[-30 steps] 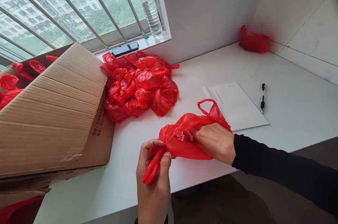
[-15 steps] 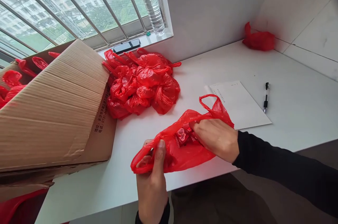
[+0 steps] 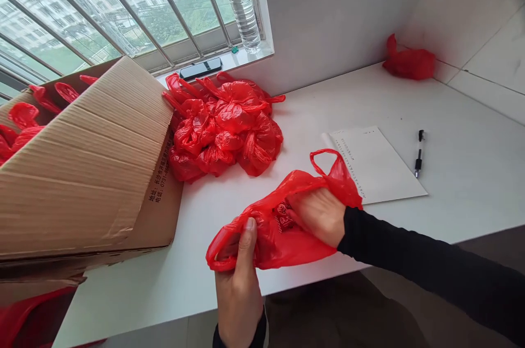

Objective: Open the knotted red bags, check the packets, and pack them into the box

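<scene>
A red plastic bag (image 3: 287, 252) lies spread at the table's front edge, its mouth pulled wide. My left hand (image 3: 241, 277) grips the bag by one handle, thumb on top and fingers wrapped under the film. Through the mouth reaches my right hand (image 3: 322, 214), in a black sleeve; its fingertips are hidden inside the bag. Against those fingers sit small dark-red wrapped packets (image 3: 284, 216) with printed characters. Whether the right fingers grip any of them does not show. The bag's other handle loop stands up at the far side.
Several knotted red bags (image 3: 229, 123) are heaped behind, beside a cardboard box (image 3: 82, 173) of similar bags. Right of the bag lie a notebook (image 3: 381, 167) and a pen (image 3: 418, 154). Another red bag (image 3: 410, 63) rests in the corner. A bottle (image 3: 244, 9) and phone (image 3: 200, 69) stand on the sill.
My right hand has moved left and deeper into the bag, so its fingers are now out of sight. The left hand keeps its hold on the handle. The view has shifted slightly.
</scene>
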The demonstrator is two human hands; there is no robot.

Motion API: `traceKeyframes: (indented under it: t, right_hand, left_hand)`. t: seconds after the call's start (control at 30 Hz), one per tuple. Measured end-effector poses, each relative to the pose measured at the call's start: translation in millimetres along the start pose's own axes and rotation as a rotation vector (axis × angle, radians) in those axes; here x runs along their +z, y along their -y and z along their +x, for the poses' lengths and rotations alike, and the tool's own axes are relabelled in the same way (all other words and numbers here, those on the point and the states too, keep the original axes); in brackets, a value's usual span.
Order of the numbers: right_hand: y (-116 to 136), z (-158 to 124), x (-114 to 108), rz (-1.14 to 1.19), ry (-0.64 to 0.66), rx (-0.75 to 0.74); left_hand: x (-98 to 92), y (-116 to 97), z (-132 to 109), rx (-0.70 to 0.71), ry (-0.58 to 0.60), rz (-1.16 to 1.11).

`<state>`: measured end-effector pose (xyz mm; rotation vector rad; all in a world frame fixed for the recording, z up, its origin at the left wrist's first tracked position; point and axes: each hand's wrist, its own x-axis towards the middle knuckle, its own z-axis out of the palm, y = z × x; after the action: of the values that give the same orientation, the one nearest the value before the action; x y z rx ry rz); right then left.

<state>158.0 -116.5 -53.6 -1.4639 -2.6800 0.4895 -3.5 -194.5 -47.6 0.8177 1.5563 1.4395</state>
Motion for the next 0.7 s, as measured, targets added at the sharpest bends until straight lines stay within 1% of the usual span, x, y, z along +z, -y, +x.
traceKeyframes:
  t: [0.07, 0.13, 0.2, 0.27, 0.3, 0.37, 0.47, 0.6, 0.7]
  right_hand:
    - [-5, -8, -4, 0.049, -0.045, 0.018]
    - [-9, -16, -7, 0.133, -0.05, 0.059]
    - [-12, -22, -8, 0.202, 0.023, 0.061]
    - [-14, -25, -8, 0.214, 0.103, 0.023]
    - [-15, -25, -7, 0.208, 0.118, 0.002]
    - [-15, -23, -5, 0.187, 0.1, -0.023]
    - [-10, -16, 4, 0.113, 0.074, -0.023]
    - [0, -4, 20, -0.006, 0.091, 0.026]
    - [0, -2, 20, 0.0, 0.095, 0.007]
  left_hand:
    - [-2.5, 1, 0, -0.023, -0.026, -0.029]
    - [-4.2, 2, 0, -0.052, -0.058, -0.061]
    - [-5.0, 2, 0, -0.075, -0.072, -0.078]
    - [-4.9, 3, -1, -0.082, -0.042, -0.078]
    - [-4.8, 3, -2, -0.083, -0.02, -0.071]
    - [-4.4, 4, -3, -0.079, 0.005, -0.05]
    - [-3.6, 5, -3, -0.07, -0.005, -0.023]
    - [-3.0, 7, -3, -0.058, -0.04, 0.0]
    - [-4.8, 9, -3, -0.037, -0.04, 0.019]
